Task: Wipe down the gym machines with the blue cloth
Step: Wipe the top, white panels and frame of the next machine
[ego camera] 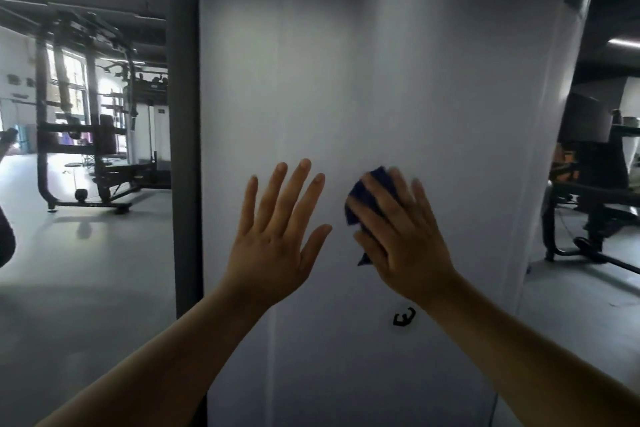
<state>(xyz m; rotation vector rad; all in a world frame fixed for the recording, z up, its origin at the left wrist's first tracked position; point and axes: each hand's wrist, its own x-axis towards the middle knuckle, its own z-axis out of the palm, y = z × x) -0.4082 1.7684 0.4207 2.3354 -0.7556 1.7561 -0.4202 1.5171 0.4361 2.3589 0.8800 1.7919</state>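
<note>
The right hand (398,236) lies flat on the white panel (346,80) of the gym machine, fingers straight, its grip released yet pressing the blue cloth (380,178) against the panel. The cloth sits under the palm and fingers, showing between the fingers and below the thumb. The left hand (277,236) is spread open, fingers straight, against the panel just beside it.

A tall white panel (381,80) fills the middle, a smooth wall blocking any reach forward. A dark post (183,114) stands against the panel's left edge. Left of the panel, open grey floor (86,270) runs to a black rack (86,107). Right of the panel, a black bench frame (588,191) crowds close.
</note>
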